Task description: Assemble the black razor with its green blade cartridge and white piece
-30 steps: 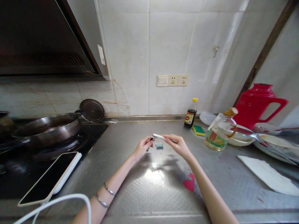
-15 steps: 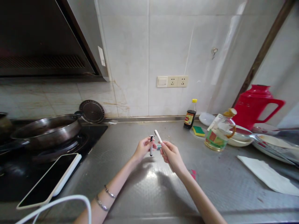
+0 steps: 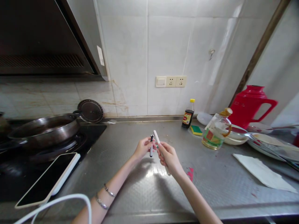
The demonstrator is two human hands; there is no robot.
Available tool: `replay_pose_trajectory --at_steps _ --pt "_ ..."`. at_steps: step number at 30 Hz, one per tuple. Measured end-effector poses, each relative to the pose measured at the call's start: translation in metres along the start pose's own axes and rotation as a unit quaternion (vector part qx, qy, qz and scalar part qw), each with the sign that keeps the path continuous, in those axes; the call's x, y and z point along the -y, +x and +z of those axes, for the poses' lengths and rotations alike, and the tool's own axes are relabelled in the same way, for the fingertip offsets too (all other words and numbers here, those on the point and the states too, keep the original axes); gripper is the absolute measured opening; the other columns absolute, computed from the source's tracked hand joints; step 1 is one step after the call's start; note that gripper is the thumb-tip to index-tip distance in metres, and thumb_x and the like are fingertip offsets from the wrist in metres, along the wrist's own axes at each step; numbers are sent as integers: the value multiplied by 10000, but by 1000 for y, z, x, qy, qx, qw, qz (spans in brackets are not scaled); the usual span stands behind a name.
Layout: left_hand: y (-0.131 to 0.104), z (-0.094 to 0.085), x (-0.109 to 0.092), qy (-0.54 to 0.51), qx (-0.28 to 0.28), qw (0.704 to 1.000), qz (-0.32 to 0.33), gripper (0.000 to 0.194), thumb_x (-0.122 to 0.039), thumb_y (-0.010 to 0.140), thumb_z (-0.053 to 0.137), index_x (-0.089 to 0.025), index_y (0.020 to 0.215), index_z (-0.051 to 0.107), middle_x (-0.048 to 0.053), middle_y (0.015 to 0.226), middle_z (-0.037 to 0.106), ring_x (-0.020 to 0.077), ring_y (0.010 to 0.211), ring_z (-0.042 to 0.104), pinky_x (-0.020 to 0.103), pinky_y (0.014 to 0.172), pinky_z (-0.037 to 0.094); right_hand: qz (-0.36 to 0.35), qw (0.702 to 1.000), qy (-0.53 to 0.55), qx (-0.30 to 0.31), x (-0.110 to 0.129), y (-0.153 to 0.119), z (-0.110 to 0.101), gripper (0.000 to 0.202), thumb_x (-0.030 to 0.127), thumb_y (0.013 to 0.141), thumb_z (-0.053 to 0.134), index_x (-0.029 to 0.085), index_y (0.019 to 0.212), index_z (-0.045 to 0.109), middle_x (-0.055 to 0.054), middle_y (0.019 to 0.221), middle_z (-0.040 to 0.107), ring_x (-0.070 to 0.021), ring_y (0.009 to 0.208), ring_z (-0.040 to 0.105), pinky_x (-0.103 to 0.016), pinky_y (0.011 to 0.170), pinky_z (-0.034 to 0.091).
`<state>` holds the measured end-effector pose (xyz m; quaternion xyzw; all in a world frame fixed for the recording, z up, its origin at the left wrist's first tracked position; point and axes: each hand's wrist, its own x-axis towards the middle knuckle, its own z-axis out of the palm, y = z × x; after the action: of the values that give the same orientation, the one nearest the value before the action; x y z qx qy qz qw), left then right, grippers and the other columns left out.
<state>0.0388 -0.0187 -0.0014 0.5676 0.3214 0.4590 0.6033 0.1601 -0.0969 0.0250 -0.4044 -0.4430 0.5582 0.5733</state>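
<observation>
My left hand (image 3: 141, 150) pinches a short, slim tool (image 3: 151, 150) with a black and grey handle and a small T-shaped metal head at the top. It is held upright over the counter. Just to the right, my right hand (image 3: 170, 158) is closed round a long, thin white stick-like object (image 3: 156, 136). Its rounded upper end leans left, close to the tool's head; whether they touch I cannot tell. The lower end shows beneath the palm. A small green thing (image 3: 157, 146) shows between the hands, mostly hidden.
A phone (image 3: 50, 180) with a white cable (image 3: 70, 196) lies at the left by a steel pan (image 3: 46, 129) on the stove. Toward the right stand a sauce bottle (image 3: 187, 115), a sponge (image 3: 196, 130), a glass oil jug (image 3: 213, 137), a red thermos (image 3: 247, 107), dishes and a paper towel (image 3: 261, 171).
The white stick has shifted slightly left, closer to the tool in my left hand, and more of its lower end shows. The camera view has turned slightly right.
</observation>
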Motion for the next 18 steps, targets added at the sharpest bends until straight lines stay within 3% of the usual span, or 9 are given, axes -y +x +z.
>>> replay_pose_trajectory --at_steps 7,12,18 --pt "2 -3 0 -9 -33 999 13 422 -434 679 655 -149 974 557 24 691 636 156 624 626 316 614 524 31 999 18 4 -6 -6 5 390 522 702 586 170 853 512 83 549 405 -3 338 239 -122 279 132" --pt "1 -1 0 12 -1 1000 -4 396 -433 680 654 -141 932 564 25 679 630 142 592 614 283 581 508 9 999 35 -3 -3 0 6 374 505 699 602 168 839 523 84 540 409 -3 336 251 -123 279 141" --pt "0 0 -1 27 -14 1000 -3 427 -417 640 680 -140 949 575 12 682 617 123 579 597 225 528 474 28 999 35 -2 -11 -7 11 388 523 699 592 167 833 512 84 542 404 1 329 240 -120 270 132"
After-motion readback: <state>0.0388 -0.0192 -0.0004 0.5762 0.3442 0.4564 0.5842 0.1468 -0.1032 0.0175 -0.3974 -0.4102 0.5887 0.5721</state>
